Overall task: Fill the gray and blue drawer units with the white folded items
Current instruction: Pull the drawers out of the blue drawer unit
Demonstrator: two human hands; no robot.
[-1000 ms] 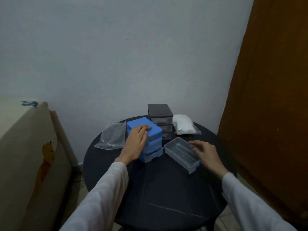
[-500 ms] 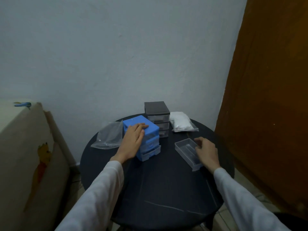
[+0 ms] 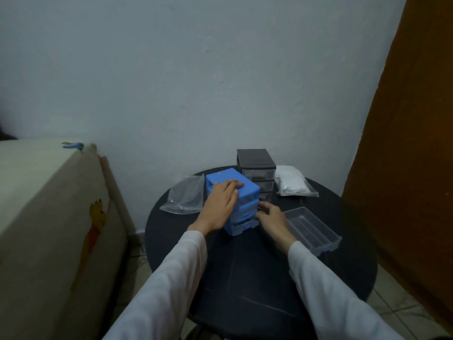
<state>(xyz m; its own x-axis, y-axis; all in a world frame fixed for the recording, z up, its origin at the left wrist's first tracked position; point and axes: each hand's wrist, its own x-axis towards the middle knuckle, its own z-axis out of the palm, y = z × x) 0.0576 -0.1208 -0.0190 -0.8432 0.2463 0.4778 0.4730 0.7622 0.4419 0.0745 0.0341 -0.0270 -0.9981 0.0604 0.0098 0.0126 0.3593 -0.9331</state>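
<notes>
Black and round, the table carries everything we are working with, and a cream cabinet with a cartoon sticker stands to its left. On the table, the blue drawer unit sits near the middle with the gray drawer unit just behind it. A clear drawer tray lies apart to the right of the blue unit. An empty-looking clear plastic bag rests to the left, and a bag of white folded items lies beside the gray unit. Our left hand rests flat on top of the blue unit, fingers straight. Our right hand reaches the unit's front, fingertips at a drawer; we cannot tell whether it grips.
</notes>
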